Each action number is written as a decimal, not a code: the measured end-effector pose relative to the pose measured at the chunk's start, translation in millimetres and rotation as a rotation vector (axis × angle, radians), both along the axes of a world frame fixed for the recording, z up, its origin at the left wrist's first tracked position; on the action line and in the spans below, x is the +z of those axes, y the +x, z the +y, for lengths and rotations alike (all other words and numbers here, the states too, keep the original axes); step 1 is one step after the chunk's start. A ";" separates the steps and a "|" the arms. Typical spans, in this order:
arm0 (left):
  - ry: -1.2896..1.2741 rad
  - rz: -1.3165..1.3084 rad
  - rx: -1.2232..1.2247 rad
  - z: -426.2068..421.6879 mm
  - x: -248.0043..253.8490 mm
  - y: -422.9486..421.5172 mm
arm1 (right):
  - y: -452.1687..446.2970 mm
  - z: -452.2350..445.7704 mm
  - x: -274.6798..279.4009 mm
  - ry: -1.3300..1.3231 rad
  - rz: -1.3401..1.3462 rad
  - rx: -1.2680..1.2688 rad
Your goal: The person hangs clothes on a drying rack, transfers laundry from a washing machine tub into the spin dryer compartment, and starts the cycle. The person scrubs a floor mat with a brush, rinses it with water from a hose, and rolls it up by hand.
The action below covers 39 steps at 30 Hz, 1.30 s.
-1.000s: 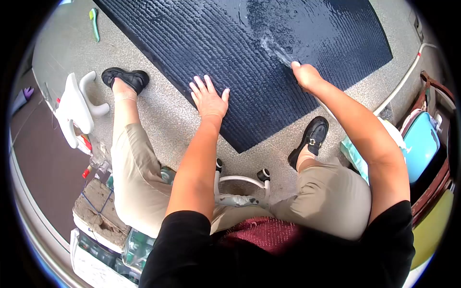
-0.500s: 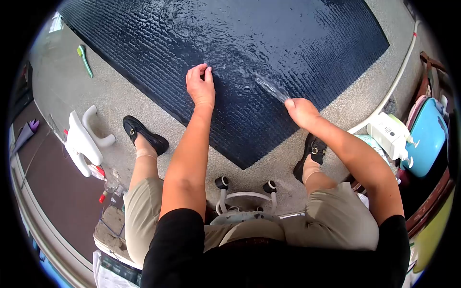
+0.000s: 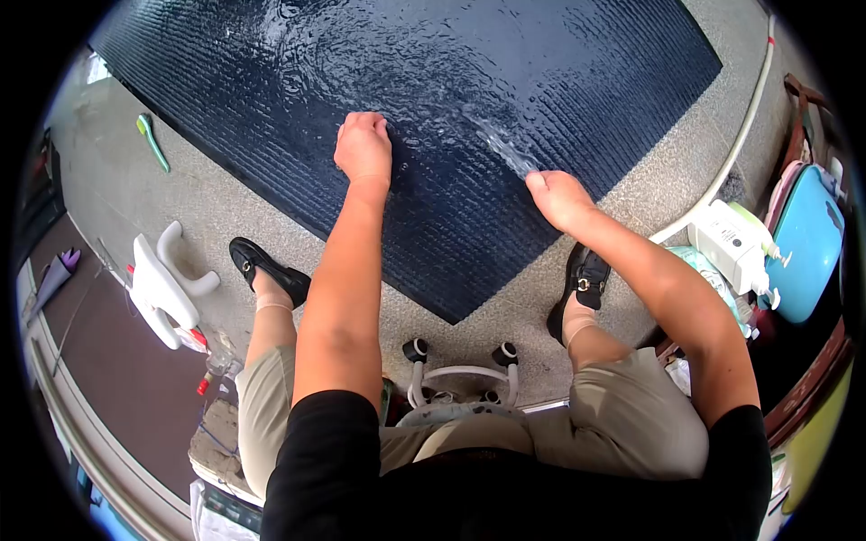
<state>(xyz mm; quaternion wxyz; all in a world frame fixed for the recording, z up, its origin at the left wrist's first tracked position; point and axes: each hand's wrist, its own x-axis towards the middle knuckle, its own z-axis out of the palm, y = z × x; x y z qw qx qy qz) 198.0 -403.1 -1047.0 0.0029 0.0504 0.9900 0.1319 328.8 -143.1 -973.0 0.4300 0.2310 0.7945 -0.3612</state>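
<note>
A dark ribbed mat [image 3: 469,234] lies wet on the speckled floor. My right hand [image 3: 559,198] is wrapped round the end of a pale hose [image 3: 735,149], and water streams from it toward the upper left onto the mat. Over the mat, to the left of the stream, my left hand [image 3: 363,149] is closed with its fingers curled under. What it holds, if anything, is hidden. Rippling water spreads over the mat beyond both hands.
A green brush [image 3: 153,144] and a white plastic piece [image 3: 162,284] lie at left. White pump bottles [image 3: 729,248] and a blue board [image 3: 806,243] stand at right. A wheeled stool [image 3: 465,371] is beneath me, between my black shoes.
My left hand has gone from spread flat on the mat to closed, and moved up and left. The right hand sits lower in view, its water stream still running. The view has shifted.
</note>
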 end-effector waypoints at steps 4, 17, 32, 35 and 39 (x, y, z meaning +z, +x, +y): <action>-0.143 -0.007 -0.179 2.8 -0.6 -2.0 | -2.6 0.6 4.6 0.013 0.015 -0.007; 1.300 -0.997 0.710 102.0 16.0 71.4 | 12.3 4.8 35.2 -0.070 0.075 -0.020; 1.050 -0.516 0.355 112.4 17.3 63.1 | -41.6 101.2 -14.2 -0.105 0.020 -1.049; 0.931 -0.438 0.414 58.3 17.6 109.7 | -57.5 113.4 -6.4 -0.218 0.031 -1.130; 0.735 -0.463 0.598 12.9 27.0 170.8 | -39.6 67.6 -11.8 -0.160 -0.205 -0.735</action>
